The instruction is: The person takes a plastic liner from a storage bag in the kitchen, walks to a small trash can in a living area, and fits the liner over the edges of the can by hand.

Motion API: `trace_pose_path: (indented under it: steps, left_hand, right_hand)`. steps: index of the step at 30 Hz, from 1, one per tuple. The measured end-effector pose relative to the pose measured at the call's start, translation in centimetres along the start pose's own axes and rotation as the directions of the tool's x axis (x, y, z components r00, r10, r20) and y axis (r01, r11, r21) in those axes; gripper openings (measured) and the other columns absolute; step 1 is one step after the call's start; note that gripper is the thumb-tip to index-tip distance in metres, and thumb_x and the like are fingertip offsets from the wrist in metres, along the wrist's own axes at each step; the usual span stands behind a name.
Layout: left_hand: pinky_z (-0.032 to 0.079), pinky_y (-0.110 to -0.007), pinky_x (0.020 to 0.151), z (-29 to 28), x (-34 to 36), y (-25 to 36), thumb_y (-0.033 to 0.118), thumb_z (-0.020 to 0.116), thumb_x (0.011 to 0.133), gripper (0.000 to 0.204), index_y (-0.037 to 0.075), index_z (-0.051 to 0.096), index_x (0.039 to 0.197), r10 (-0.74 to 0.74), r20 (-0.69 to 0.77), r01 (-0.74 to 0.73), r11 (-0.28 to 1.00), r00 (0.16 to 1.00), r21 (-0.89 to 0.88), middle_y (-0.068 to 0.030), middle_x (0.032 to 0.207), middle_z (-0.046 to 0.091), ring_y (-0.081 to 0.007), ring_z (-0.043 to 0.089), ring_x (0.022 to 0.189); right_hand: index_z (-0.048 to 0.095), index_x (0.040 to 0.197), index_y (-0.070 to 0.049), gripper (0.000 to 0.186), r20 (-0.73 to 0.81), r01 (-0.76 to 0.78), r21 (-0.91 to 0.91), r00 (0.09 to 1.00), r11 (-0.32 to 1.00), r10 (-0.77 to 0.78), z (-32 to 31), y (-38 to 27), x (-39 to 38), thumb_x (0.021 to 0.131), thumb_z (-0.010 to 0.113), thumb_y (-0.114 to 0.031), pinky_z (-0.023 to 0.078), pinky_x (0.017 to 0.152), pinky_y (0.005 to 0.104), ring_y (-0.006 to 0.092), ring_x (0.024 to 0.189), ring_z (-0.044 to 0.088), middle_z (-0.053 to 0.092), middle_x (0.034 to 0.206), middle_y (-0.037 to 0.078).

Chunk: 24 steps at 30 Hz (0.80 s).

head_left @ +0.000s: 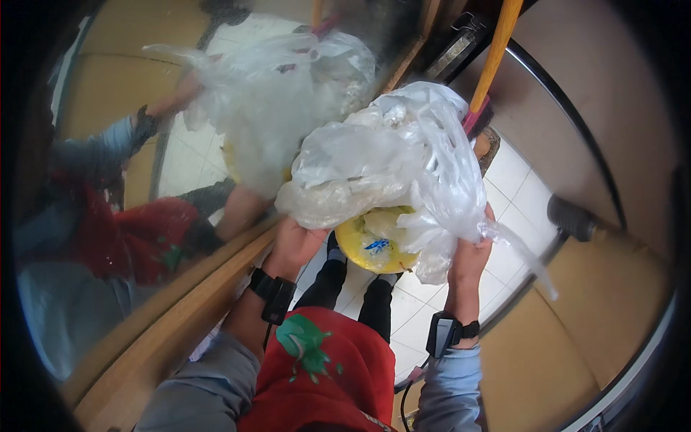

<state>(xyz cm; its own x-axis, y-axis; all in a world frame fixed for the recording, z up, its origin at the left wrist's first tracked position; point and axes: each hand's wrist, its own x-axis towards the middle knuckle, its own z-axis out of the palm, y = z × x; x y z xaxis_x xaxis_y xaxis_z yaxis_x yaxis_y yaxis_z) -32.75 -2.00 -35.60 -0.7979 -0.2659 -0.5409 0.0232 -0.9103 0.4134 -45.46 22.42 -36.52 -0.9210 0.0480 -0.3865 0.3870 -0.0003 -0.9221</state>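
Note:
A large heap of crumpled clear plastic bags (360, 162) is in front of me, above the floor, with my hands at its two near sides. Under its near edge shows a round yellow container (350, 243), with more clear plastic and a small blue piece inside it. My left hand (296, 243) is closed at the heap's left side, its fingertips hidden behind the plastic. On the other side my right hand (471, 252) grips the bags' edge, its fingers mostly covered. A twisted bag end hangs out past my right wrist.
At my left a wood-framed mirror (216, 162) reflects the bags and my arm. A wooden pole (498, 54) with a pink fitting stands beyond the heap. Brown panels (604, 302) are at the right. My feet stand on white floor tiles (414, 309).

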Motion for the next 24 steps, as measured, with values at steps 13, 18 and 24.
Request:
trace_pose_path:
  steps: [13, 18, 24]
  left_hand:
    - [0.041, -0.028, 0.082, -1.7, -7.9, 2.7, -0.007, 0.042, 0.077, 0.028, -0.003, 0.053, 0.102, -0.077, 0.230, -0.147, 0.568, 0.970, 0.810, -0.0114, 0.098, 0.053, -0.0186, 0.054, 0.089]
    - [0.042, -0.027, 0.076, -0.2, -8.4, 3.9, 0.001, 0.056, 0.080, 0.013, -0.002, 0.053, 0.093, -0.028, 0.095, -0.054, 0.649, 0.995, 0.759, -0.0075, 0.090, 0.052, -0.0162, 0.053, 0.085]
    - [0.041, -0.027, 0.077, 3.6, -8.1, 4.3, 0.004, 0.060, 0.078, 0.011, 0.000, 0.054, 0.087, 0.019, 0.045, -0.048, 0.516, 0.999, 0.855, -0.0075, 0.091, 0.055, -0.0173, 0.054, 0.087]
  right_hand:
    - [0.056, 0.102, 0.001, 0.019, -0.283, -0.080, 0.054, 0.955, 0.995, 0.092, -1.5, -2.8, 4.1, 0.083, 0.055, -0.003, 0.049, 0.073, 0.0281, 0.0163, 0.084, 0.059, 0.062, 0.094, 0.009]
    - [0.047, 0.120, 0.004, 0.040, -0.064, 0.134, 0.122, 0.990, 0.983, -0.127, 8.7, -1.8, 5.6, 0.081, 0.054, -0.002, 0.043, 0.088, 0.0320, 0.0221, 0.101, 0.054, 0.056, 0.110, 0.013]
    - [0.053, 0.119, -0.006, 0.044, 0.591, 0.778, -0.478, 0.628, 0.407, -0.506, 10.4, 6.8, 12.5, 0.075, 0.055, -0.001, 0.033, 0.099, 0.0384, 0.0259, 0.112, 0.047, 0.058, 0.109, 0.011]
